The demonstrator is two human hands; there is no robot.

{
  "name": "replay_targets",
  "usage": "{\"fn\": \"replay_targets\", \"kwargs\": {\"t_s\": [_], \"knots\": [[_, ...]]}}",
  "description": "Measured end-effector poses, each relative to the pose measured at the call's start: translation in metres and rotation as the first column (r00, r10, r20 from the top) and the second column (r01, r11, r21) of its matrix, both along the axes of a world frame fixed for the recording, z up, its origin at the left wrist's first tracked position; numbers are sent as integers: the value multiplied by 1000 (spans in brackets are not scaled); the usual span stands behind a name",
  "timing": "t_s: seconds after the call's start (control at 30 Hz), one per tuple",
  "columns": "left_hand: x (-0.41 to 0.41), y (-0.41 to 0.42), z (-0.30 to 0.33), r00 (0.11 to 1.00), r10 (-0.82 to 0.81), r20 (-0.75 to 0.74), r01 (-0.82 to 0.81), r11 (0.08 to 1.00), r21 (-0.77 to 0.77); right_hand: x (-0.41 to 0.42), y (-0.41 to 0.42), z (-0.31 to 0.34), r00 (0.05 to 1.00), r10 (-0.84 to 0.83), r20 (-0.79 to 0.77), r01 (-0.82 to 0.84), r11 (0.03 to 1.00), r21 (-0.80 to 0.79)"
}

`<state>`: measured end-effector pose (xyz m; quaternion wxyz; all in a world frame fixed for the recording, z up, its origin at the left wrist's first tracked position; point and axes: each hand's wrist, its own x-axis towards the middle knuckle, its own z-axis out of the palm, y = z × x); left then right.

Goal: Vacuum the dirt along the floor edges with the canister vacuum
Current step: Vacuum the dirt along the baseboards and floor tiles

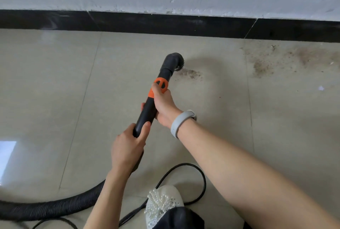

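Gripping the black vacuum wand (pixel 147 111) at frame centre, the right hand (pixel 163 105) clasped it by the orange collar (pixel 159 86) and the left hand (pixel 127 148) clenched its lower end. Its brush head (pixel 175 62) touched a dirt patch (pixel 190 74); more dirt (pixel 287 59) lay upper right. The hose (pixel 49 207) ran off lower left, canister unseen.
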<state>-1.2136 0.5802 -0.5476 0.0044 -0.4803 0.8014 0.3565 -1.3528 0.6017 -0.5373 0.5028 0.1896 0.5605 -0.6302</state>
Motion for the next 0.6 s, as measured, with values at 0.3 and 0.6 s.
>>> {"fn": "replay_targets", "kwargs": {"t_s": [0.3, 0.6], "knots": [[91, -5, -4, 969, 245, 25, -245, 969, 37, 89, -38, -13, 950, 309, 44, -305, 950, -70], [110, 11, -13, 976, 179, 125, -179, 984, -11, 102, -9, -21, 965, 233, 123, -228, 972, -54]]}}
